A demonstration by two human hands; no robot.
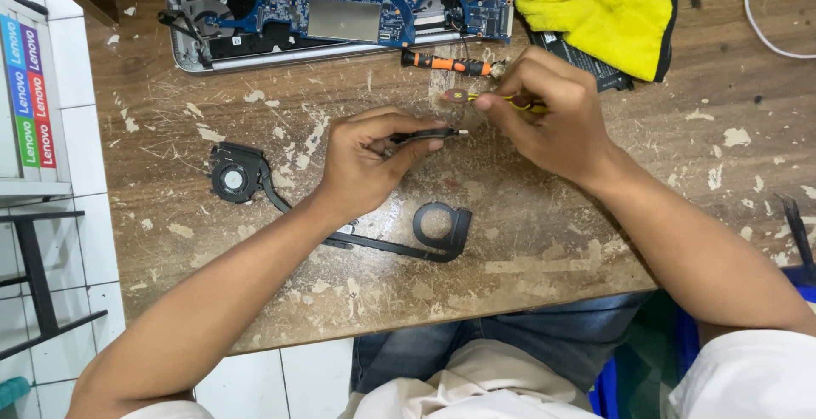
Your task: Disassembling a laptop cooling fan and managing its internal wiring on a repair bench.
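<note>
Hands over worn wooden table (527, 240), both pinching tools.
Left hand (365, 164) pinches thin black metal strip (429, 135), long axis horizontal, tip pointing right; right hand (544, 117) pinches yellow-handled screwdriver (497, 99), tip left, above black fan heatsink (255, 177).

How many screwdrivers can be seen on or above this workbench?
2. An orange-and-black screwdriver lies on the wooden table just below the opened laptop. A yellow-handled one is held in the right hand, mostly covered by fingers. Others may hide under the yellow cloth.
</note>
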